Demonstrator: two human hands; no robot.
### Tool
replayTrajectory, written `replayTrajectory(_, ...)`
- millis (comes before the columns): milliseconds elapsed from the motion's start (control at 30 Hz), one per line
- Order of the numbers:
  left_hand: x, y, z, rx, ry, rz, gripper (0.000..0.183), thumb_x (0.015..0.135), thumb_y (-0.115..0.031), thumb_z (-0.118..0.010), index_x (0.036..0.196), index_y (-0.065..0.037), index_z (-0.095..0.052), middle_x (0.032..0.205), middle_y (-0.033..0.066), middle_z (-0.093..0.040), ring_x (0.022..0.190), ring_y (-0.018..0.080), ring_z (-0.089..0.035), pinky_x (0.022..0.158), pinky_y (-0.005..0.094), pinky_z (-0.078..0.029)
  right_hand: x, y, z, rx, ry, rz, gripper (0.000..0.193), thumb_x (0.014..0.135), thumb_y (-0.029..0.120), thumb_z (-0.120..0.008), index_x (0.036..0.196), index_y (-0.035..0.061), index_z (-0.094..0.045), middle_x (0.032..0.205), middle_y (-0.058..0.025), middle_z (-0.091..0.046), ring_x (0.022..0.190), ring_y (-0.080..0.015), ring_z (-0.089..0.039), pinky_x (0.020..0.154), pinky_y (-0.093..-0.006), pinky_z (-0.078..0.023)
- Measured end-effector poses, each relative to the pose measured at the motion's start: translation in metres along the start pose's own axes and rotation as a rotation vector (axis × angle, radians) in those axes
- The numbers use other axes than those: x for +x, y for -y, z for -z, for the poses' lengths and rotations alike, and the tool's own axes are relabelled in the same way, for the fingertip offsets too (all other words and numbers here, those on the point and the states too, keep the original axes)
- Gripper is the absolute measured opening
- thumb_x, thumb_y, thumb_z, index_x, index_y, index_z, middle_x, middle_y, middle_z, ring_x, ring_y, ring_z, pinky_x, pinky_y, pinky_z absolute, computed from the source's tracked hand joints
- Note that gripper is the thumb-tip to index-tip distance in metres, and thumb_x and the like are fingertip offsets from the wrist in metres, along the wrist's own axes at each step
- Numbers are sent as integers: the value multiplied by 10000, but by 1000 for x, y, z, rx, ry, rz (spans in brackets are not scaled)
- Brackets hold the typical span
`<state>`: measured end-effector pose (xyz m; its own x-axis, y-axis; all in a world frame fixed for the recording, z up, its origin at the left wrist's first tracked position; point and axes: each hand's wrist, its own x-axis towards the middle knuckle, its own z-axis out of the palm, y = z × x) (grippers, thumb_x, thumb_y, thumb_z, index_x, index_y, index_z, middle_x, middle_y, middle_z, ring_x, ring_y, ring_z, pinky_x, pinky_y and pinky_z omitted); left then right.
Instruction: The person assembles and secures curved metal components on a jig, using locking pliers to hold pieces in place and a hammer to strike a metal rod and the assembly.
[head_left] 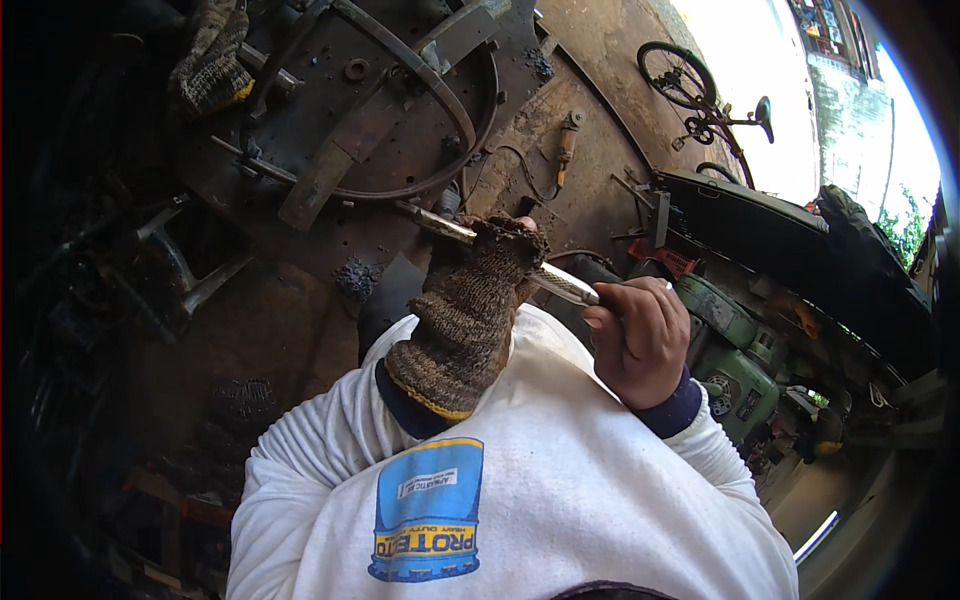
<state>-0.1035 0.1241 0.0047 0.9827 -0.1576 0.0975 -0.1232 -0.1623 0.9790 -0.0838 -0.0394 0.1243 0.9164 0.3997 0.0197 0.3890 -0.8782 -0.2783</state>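
Note:
A silver metal rod [565,285] with a knurled section crosses in front of my chest, sloping down to the right. My left hand [470,300] wears a brown knitted glove with a yellow cuff edge and is wrapped around the rod's middle. A bare fingertip pokes out at the glove's worn end. The rod's left end reaches over beside the steel ring frame. Bare and closed, my right hand [640,335] pinches the rod's right tip between thumb and fingers. What the tip carries is hidden by those fingers.
A round steel frame [470,130] lies on the dark metal table, with a second knitted glove [212,60] at the far left. An orange-handled corded tool [567,150] lies beyond. A green machine [735,375] stands at the right; a bicycle [700,110] is farther off.

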Motion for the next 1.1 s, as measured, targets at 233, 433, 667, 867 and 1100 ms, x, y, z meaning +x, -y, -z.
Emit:
replayTrajectory(233, 6, -10, 15, 98, -20, -47, 417, 896, -6, -568, 1310, -18, -522, 1295, 156, -562, 1205, 263, -545, 1063, 388, -392, 4, 6, -6, 461, 122, -428, 289, 936, 281, -625, 822, 18, -591, 652, -77, -566, 577, -199, -573, 540, -308, -439)
replayTrajectory(433, -18, 25, -16, -19, 78, 39, 468, 895, -18, -564, 1356, -27, -481, 1349, 157, -527, 1225, 274, -532, 1071, 381, -385, -9, -5, -2, 595, 129, -337, 418, 995, 386, -527, 797, 24, -594, 636, -44, -562, 562, -135, -538, 505, -307, -403)
replayTrajectory(667, -1, -4, 18, 40, 231, 85, 380, 988, -104, -471, 1356, -8, -472, 1280, 138, -572, 1128, 243, -592, 963, 309, -476, 7, -33, -3, 1048, 587, -660, 991, 870, 675, -531, 1491, -31, -219, 1447, -237, -380, 1340, -307, -392, 1087, -360, -330)
replayTrajectory(867, 5, -6, 25, 227, 208, 26, 471, 952, -104, -471, 1412, -21, -414, 1333, 167, -530, 1149, 296, -576, 981, 366, -475, 31, -16, -35, 1170, 942, -522, 1114, 870, 588, -596, 1500, -61, 54, 1538, -288, -166, 1442, -356, -194, 1166, -366, -155)
replayTrajectory(1100, -2, 5, 22, 221, 153, 42, 462, 944, -120, -483, 1393, -26, -427, 1309, 170, -535, 1133, 300, -581, 967, 378, -481, 53, -3, -26, 1386, 1064, -757, 926, 920, 510, -558, 1533, 12, -74, 1519, -161, -305, 1378, -234, -331, 1134, -334, -250)
